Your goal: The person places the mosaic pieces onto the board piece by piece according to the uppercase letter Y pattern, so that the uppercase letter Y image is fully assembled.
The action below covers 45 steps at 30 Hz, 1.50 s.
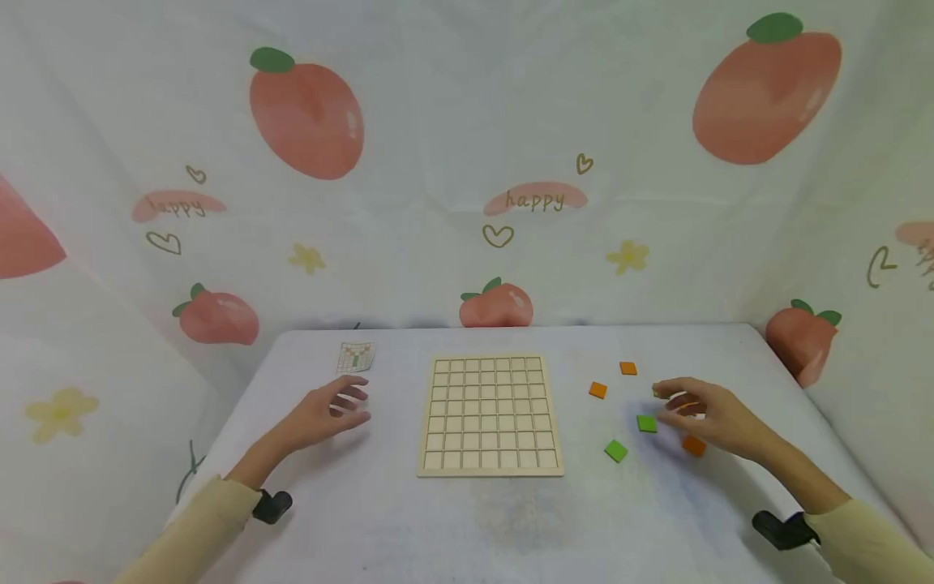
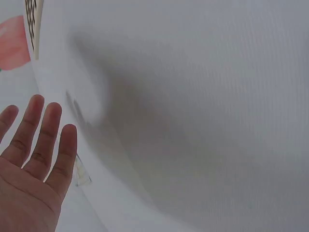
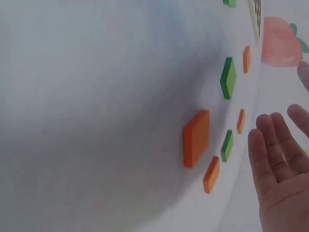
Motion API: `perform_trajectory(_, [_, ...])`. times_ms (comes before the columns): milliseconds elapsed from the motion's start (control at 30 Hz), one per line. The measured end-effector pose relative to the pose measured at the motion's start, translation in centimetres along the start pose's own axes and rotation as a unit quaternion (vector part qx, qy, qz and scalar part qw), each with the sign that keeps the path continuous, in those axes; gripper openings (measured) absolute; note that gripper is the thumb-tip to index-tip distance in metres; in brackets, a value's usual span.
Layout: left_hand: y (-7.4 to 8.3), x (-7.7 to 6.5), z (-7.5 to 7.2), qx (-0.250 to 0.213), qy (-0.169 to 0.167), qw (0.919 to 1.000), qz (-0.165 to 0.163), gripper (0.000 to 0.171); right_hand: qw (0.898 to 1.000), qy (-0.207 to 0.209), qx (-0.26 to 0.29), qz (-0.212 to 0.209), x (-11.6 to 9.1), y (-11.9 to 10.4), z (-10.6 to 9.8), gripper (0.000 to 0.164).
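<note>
A wooden grid board (image 1: 490, 416) with square cells lies flat in the middle of the table. My left hand (image 1: 326, 414) hovers to its left, fingers loosely bent and holding nothing; the left wrist view shows its palm (image 2: 30, 188). Over the square tiles on the right hangs my right hand (image 1: 711, 415), also holding nothing. Close by it are a green tile (image 1: 647, 423) and an orange tile (image 1: 694, 445); another green tile (image 3: 227, 146) is partly behind the fingers in the head view. A further green tile (image 1: 616, 451) lies nearer the board.
Two orange tiles, one farther back (image 1: 628, 368) and one nearer the board (image 1: 598, 390), lie right of the board. A small printed grid card (image 1: 355, 357) rests at the back left. White patterned cloth (image 1: 423, 162) hangs behind the table (image 1: 409, 527).
</note>
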<state>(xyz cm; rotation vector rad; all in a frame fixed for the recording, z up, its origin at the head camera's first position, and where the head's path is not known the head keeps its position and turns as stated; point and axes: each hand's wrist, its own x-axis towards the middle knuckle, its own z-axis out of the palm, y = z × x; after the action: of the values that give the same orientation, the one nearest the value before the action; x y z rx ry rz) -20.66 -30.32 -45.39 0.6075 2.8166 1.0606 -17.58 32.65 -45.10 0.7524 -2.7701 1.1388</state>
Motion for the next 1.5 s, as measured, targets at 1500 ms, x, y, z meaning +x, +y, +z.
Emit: perform_trajectory(1500, [3.2, 5.0, 6.1, -0.01, -0.077, 0.996, 0.044, 0.056, 0.996, -0.07, 0.049, 0.016, 0.0, -1.7, 5.4, 0.049])
